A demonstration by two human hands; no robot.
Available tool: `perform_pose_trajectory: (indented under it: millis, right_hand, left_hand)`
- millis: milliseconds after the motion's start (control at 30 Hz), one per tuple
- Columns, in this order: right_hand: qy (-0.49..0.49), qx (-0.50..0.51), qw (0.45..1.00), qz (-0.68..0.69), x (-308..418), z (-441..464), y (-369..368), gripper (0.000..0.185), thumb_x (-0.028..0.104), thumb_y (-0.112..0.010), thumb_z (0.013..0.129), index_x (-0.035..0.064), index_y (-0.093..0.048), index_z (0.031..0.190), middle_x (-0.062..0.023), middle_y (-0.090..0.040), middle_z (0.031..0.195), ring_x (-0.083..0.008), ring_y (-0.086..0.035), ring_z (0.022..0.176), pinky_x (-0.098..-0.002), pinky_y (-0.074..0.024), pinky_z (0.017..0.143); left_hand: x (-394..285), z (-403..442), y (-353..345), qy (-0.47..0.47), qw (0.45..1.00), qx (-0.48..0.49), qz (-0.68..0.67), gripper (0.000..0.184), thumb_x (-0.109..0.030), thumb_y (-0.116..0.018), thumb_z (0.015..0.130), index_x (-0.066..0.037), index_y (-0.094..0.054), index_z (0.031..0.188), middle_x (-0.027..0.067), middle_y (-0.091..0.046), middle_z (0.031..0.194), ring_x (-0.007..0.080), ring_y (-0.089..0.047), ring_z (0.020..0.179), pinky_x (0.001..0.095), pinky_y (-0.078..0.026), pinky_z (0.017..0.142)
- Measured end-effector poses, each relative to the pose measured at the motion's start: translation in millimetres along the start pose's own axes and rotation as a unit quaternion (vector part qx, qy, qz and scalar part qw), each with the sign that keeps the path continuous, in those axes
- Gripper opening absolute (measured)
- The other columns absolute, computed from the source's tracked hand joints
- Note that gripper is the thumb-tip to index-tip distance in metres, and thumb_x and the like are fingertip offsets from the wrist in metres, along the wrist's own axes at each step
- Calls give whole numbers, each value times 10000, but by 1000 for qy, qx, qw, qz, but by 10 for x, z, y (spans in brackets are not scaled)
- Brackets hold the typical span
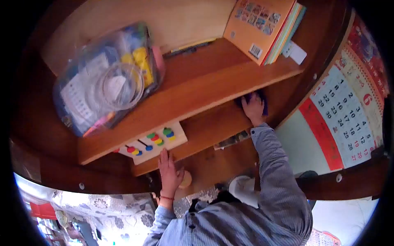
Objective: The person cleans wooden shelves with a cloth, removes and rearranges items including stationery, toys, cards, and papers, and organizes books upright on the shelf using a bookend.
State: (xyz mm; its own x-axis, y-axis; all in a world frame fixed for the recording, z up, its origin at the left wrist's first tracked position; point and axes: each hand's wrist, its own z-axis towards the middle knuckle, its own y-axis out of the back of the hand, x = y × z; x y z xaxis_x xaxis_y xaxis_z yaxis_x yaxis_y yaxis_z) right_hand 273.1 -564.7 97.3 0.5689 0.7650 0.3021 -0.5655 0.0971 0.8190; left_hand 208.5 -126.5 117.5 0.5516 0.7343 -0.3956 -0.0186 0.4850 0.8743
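Note:
My left hand (169,174) has its fingers stretched out at the front edge of the lower shelf, just below a pale wooden board (178,135) with coloured beads in red, green, blue and yellow. It holds nothing. Farther right, my right hand (253,107) reaches under the upper shelf (205,88) and rests on a dark purple cloth-like item (262,98). Its fingers are bent over the item, part of which is hidden by the hand and the shelf edge.
A clear plastic bag (111,78) of colourful items stands on the upper shelf at left. Books (258,28) lean at the upper right, with pens (191,48) between. A calendar (349,110) hangs at right. A patterned cloth (106,209) lies at lower left.

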Motion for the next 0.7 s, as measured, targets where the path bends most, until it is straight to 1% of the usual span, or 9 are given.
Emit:
perform_pose_trajectory:
  millis: [100, 167, 233, 300, 467, 533, 600, 667, 700]
  right_hand:
    - [55, 11, 998, 39, 293, -497, 130, 607, 479, -547, 808, 46, -486, 1230, -168, -504, 1260, -326, -438, 1206, -563, -262, 1020]
    - [104, 132, 983, 74, 699, -869, 472, 603, 468, -555, 798, 44, -491, 1222, -160, -473, 1299, -316, -409, 1233, -569, -235, 1031]
    - [181, 99, 972, 111, 1019, -1341, 489, 580, 446, -561, 793, 43, -506, 1206, -160, -483, 1294, -312, -395, 1253, -576, -227, 1032]
    - [257, 109, 946, 164, 1213, -1548, 655, 576, 447, -578, 779, 55, -522, 1197, -158, -511, 1269, -316, -414, 1245, -549, -245, 1038]
    - [310, 158, 909, 229, 754, -1060, 515, 584, 467, -629, 728, 70, -568, 1152, -133, -572, 1195, -300, -508, 1152, -457, -347, 1000]
    - [242, 219, 932, 156, 551, -591, 875, 556, 421, -642, 731, 56, -574, 1144, -166, -595, 1131, -338, -561, 1029, -431, -426, 916]
    - [189, 136, 963, 137, 136, -231, 593, 583, 442, -629, 746, 61, -552, 1180, -172, -591, 1130, -347, -556, 1041, -422, -437, 911]
    - [10, 131, 985, 109, -141, 95, 361, 593, 479, -591, 773, 75, -535, 1204, -176, -565, 1168, -350, -546, 1065, -440, -432, 914]
    - [-11, 119, 990, 70, -149, 140, 222, 587, 481, -586, 770, 76, -530, 1192, -163, -552, 1186, -338, -529, 1088, -456, -409, 933]
  left_hand:
    - [68, -14, -61, -16, 1000, -8, 2, 763, -184, -669, 713, 8, -305, 1356, 240, -204, 1464, 405, -193, 1357, 519, -183, 1081]
    - [62, 4, -46, -19, 1000, -2, 13, 767, -184, -669, 711, 16, -303, 1355, 239, -198, 1467, 403, -186, 1360, 522, -183, 1078]
    - [62, -46, -81, -22, 1000, 0, 18, 767, -181, -669, 708, 25, -305, 1351, 240, -193, 1468, 405, -182, 1361, 525, -185, 1076]
    - [104, -9, -119, -28, 999, -4, 25, 763, -175, -670, 704, 35, -310, 1343, 245, -190, 1467, 412, -181, 1359, 527, -189, 1073]
    - [69, 10, -83, -26, 999, 4, 32, 766, -166, -673, 692, 41, -315, 1337, 255, -193, 1462, 423, -188, 1352, 537, -193, 1068]
    - [50, 19, -70, -27, 999, 5, 24, 769, -165, -673, 689, 43, -314, 1336, 257, -195, 1460, 424, -190, 1351, 539, -191, 1069]
    - [34, 16, -33, -32, 999, 7, 14, 771, -163, -672, 687, 45, -311, 1335, 258, -197, 1459, 423, -190, 1352, 539, -186, 1071]
    - [4, 27, -16, -21, 999, 14, 23, 773, -162, -668, 690, 49, -303, 1338, 262, -200, 1456, 422, -190, 1353, 531, -183, 1077]
    - [-4, 31, -4, -18, 999, 16, 26, 774, -161, -666, 692, 51, -300, 1340, 264, -201, 1454, 421, -190, 1353, 527, -181, 1079]
